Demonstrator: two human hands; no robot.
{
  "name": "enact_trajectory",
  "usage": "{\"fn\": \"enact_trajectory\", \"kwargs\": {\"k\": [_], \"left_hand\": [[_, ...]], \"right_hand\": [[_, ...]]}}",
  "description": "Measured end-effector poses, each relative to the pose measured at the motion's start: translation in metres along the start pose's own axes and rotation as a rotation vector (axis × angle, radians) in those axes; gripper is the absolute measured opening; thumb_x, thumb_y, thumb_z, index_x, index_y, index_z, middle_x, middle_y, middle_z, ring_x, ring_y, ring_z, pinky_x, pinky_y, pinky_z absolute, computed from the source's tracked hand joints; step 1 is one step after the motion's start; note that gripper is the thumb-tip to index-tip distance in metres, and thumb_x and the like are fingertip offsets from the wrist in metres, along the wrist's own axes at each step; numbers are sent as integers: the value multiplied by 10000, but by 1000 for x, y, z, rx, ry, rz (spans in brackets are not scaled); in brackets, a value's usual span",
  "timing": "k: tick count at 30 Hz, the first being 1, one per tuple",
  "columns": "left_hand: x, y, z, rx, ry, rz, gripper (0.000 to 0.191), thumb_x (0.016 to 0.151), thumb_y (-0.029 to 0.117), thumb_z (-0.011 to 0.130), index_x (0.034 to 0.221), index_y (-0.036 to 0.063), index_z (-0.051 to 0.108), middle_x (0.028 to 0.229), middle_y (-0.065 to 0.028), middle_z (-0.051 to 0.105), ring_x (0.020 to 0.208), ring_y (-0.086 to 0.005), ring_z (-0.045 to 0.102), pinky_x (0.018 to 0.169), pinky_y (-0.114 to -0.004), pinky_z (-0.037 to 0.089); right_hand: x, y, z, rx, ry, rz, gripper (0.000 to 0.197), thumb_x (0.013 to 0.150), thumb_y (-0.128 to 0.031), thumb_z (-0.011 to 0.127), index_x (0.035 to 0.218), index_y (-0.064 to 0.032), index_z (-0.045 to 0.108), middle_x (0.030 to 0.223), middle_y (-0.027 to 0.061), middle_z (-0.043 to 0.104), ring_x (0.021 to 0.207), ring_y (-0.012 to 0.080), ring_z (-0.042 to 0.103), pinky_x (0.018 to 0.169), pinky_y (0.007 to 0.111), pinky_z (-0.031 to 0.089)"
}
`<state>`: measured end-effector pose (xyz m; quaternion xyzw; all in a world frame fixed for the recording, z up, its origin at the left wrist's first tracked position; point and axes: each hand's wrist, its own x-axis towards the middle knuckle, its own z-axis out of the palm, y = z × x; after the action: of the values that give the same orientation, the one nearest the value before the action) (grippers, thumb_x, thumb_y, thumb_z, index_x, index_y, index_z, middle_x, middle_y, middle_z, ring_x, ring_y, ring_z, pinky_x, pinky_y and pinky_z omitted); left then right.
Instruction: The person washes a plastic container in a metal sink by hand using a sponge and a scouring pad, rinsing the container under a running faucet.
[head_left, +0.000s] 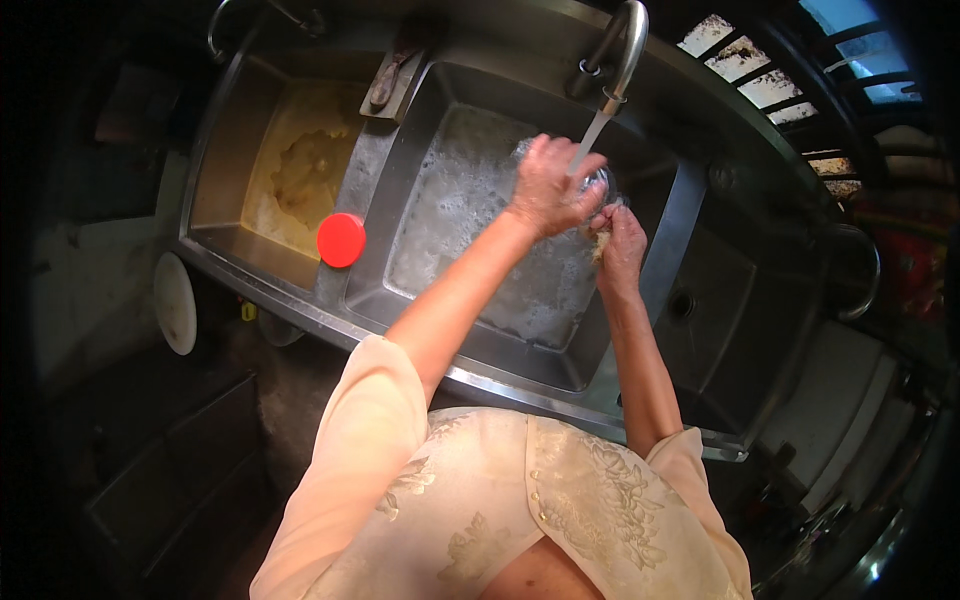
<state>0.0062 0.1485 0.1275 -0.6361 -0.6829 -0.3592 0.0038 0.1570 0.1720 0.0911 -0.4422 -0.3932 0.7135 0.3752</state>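
Note:
Over the middle stainless-steel basin (465, 330), my left hand (551, 187) is curled around a clear, shiny container (602, 180), mostly covered by the fingers. Water runs from the curved faucet (626, 67) onto this hand and the container. Close on its right, my right hand (624, 244) grips a pale, tan scrubber (600, 247), its fingertips by the container's edge. Whether those fingertips also touch the container cannot be told. Beneath both hands lies cloudy, sudsy water (465, 195). A round red lid (341, 240) rests on the divider to the left.
The left basin (217, 202) has a yellowish, stained bottom. A wooden-handled brush or scraper (386, 82) lies on a block (390, 109) at the back of the divider. To the right is another basin (720, 315) with a drain. A barred window (780, 67) stands behind.

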Motion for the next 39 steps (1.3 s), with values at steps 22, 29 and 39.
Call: {"fn": "enact_trajectory", "kwargs": {"k": [22,29,39], "left_hand": [[-25,-35,-31,-1348,-98,-709,502,857,176,656,1291,-2,478,1241,-77,535,1152,-168,492,1021,-303,353],[-21,-31,-24,-1339,81,-742,400,964,252,496,1241,-33,543,1228,-92,584,1105,-150,534,986,-270,377],[-23,-21,-38,-1201,-18,-654,512,847,257,655,1283,28,520,1232,-65,559,1160,-157,491,1023,-298,345]], "right_hand": [[20,68,-34,440,80,288,230,973,-308,494,872,-106,536,734,21,531,672,151,567,601,309,507],[22,101,-44,781,-233,302,83,923,-188,537,860,-147,571,824,-10,589,749,164,604,679,325,549],[20,104,-37,635,-27,349,75,895,-105,575,968,-108,592,893,44,620,764,175,621,647,327,550]]}}
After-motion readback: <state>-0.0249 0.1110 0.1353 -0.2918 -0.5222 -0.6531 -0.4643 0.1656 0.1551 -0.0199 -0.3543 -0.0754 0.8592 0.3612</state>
